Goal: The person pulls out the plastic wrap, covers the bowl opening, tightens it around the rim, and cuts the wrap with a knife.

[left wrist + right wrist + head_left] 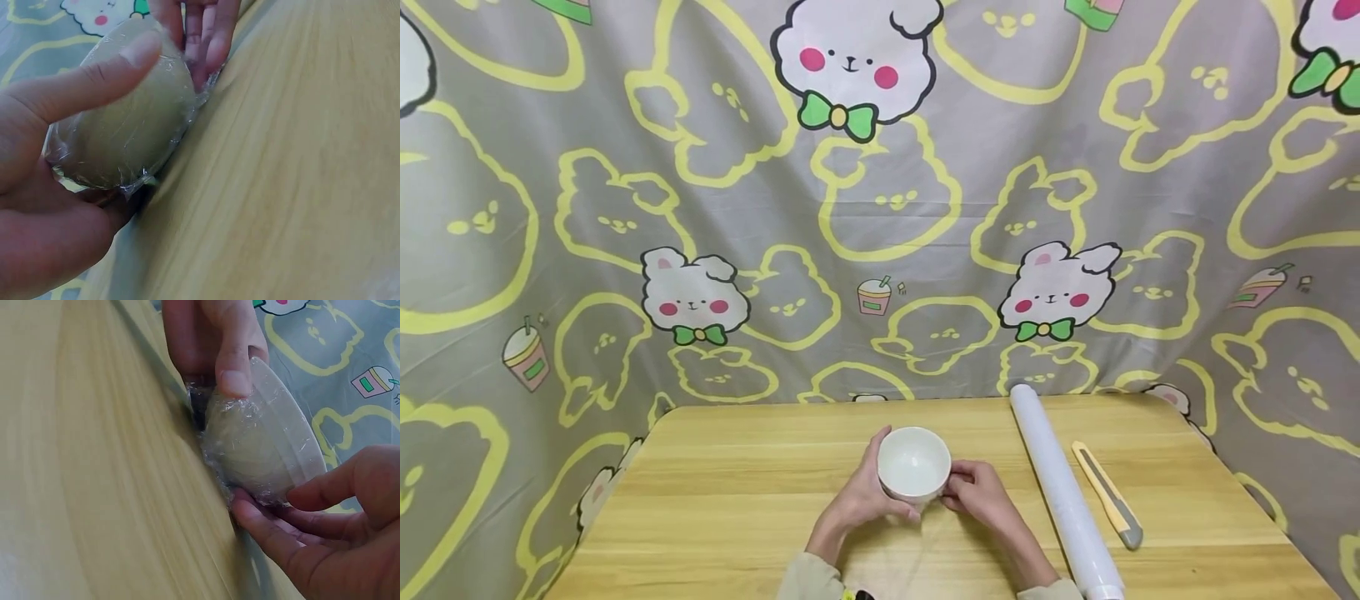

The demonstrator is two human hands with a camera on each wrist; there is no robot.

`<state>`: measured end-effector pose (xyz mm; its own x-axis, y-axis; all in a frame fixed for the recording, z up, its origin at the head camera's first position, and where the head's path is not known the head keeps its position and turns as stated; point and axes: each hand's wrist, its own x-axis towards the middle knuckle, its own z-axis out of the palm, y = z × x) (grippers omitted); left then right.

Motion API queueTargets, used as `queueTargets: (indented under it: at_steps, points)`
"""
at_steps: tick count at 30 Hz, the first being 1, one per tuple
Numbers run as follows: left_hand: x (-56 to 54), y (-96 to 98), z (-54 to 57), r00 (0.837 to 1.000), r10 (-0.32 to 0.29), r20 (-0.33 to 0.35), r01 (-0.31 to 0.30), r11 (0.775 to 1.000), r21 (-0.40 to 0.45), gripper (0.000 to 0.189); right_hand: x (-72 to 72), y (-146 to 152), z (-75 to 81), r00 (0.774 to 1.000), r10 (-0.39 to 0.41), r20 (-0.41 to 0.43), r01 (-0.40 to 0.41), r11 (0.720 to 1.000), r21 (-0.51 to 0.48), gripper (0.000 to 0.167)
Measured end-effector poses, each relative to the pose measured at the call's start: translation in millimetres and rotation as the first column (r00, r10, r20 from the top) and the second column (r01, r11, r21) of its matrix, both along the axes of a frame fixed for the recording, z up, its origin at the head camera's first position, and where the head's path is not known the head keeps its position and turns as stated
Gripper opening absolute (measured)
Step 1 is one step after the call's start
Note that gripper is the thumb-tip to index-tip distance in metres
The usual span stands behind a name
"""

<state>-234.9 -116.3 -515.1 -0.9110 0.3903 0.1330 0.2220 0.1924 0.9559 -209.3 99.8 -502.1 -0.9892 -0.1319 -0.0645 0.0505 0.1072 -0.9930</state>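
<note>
A white bowl (pixel 914 463) stands over the table, its opening facing up in the head view. Clear plastic wrap (pixel 240 450) clings round its outside, crinkled and bunched near the base. My left hand (pixel 862 493) grips the bowl from the left, its thumb across the near side; the left wrist view shows that thumb (pixel 94 84) lying over the wrapped wall. On the right side of the bowl, my right hand (pixel 979 493) has curled fingers and pinches the wrap low at the edge. Its fingertips (pixel 250 512) touch the film by the base, partly hidden underneath.
A long white roll of wrap (pixel 1063 492) lies on the wooden table (pixel 737 467) to the right of the hands. Beyond it is a yellow and grey utility knife (pixel 1107 496). A cartoon-print curtain (pixel 880 225) rises behind the table and at both sides.
</note>
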Motion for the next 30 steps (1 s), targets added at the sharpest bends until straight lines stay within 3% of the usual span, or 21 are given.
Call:
queueTargets:
  at_steps: [10, 16, 23, 26, 30]
  points:
    - [-3.5, 3.5, -6.7, 0.998, 0.005, -0.065, -0.002, 0.999, 0.049, 0.115, 3.4, -2.0, 4.3, 0.998, -0.017, 0.062, 0.021, 0.997, -0.068, 0.041]
    - [-4.2, 0.8, -9.1, 0.995, 0.043, -0.085, -0.039, 0.998, 0.048, 0.111, 1.0, -15.0, 4.0, 0.990, -0.090, 0.111, 0.099, 0.993, -0.071, 0.043]
    - [-5.5, 1.7, -11.6, 0.998, 0.039, -0.049, -0.038, 0.999, 0.020, 0.119, -1.8, -14.0, 3.2, 0.987, -0.118, 0.105, 0.124, 0.991, -0.047, 0.044]
    - [-6.1, -0.1, -11.2, 1.000, 0.000, -0.015, 0.000, 1.000, 0.010, 0.127, -1.8, -2.8, 7.3, 0.989, -0.111, 0.098, 0.111, 0.994, 0.000, 0.042]
    - [-8.1, -10.1, -3.6, 0.992, -0.117, 0.047, 0.113, 0.991, 0.073, 0.134, -0.1, 17.2, 19.0, 0.996, -0.089, 0.013, 0.087, 0.992, 0.086, 0.042]
